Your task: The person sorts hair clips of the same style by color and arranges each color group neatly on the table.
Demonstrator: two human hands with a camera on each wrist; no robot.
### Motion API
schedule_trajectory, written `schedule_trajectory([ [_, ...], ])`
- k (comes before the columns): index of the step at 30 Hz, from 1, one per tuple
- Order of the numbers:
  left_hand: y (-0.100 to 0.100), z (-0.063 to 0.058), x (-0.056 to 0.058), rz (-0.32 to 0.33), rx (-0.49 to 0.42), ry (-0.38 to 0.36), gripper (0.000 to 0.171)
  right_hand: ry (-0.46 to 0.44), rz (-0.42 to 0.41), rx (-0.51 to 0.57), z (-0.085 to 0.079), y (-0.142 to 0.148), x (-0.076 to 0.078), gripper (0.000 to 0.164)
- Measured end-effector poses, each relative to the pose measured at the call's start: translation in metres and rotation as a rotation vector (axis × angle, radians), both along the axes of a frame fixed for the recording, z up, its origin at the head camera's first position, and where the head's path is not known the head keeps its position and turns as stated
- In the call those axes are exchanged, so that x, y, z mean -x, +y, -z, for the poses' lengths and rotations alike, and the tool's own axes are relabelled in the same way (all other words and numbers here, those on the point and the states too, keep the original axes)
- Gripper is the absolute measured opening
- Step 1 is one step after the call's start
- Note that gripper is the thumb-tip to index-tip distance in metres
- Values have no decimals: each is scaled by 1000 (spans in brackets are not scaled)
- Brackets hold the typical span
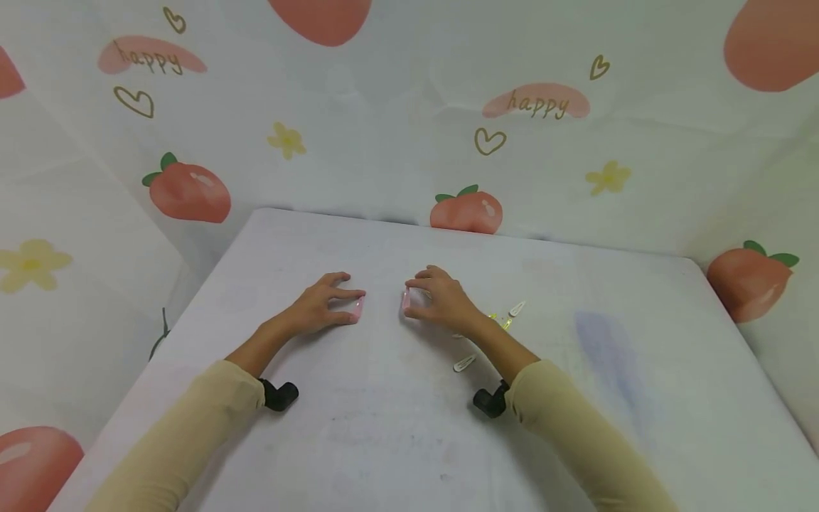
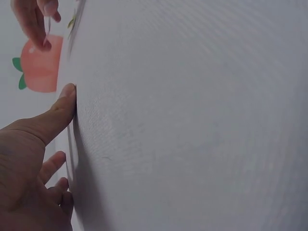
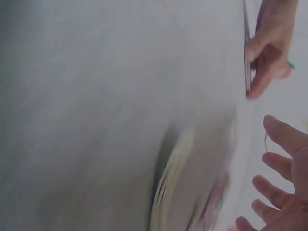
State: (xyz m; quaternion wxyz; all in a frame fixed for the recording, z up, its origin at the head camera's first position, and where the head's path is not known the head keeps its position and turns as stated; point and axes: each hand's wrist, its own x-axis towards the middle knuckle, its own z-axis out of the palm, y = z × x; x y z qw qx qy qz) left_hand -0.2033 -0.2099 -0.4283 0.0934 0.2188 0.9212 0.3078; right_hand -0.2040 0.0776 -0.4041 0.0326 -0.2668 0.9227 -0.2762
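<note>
In the head view, my left hand (image 1: 313, 307) pinches a small shiny pink piece (image 1: 357, 308) by its edges, between thumb and a finger. Across a short gap, my right hand (image 1: 443, 302) holds a similar pink piece (image 1: 406, 301) the same way. Both pieces are upright, just over the tabletop, and apart from each other. From the right wrist, the left hand's piece (image 3: 248, 79) shows as a thin edge. Whether the two are halves of one box I cannot tell. Snap hair clips lie near my right forearm: a white one (image 1: 464, 363) and another white one (image 1: 517, 308).
A yellow clip (image 1: 507, 323) lies among the clips, some partly hidden by the right arm. The white-covered table (image 1: 384, 441) meets a peach-printed cloth (image 1: 384, 142) at its back edge. Black wrist mounts (image 1: 280, 395) sit under both forearms.
</note>
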Motion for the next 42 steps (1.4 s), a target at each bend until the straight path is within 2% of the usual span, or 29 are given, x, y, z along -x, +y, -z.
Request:
schedule_trajectory([
  [4, 0, -1, 0, -4, 14, -4, 53, 0, -38, -38, 7, -26, 3, 48],
  [10, 1, -1, 0, 1, 10, 4, 54, -13, -11, -68, 16, -50, 2, 47],
  [16, 1, 0, 2, 0, 4, 13, 55, -11, 36, -76, 19, -58, 0, 47],
  [28, -1, -1, 2, -3, 13, 9, 56, -23, 18, -93, 16, -63, 3, 47],
  [35, 0, 0, 2, -8, 9, 2, 54, -57, -5, -67, 7, -50, 1, 56],
  [42, 1, 0, 0, -15, 6, -4, 53, -12, -68, -37, 0, 3, -8, 48],
])
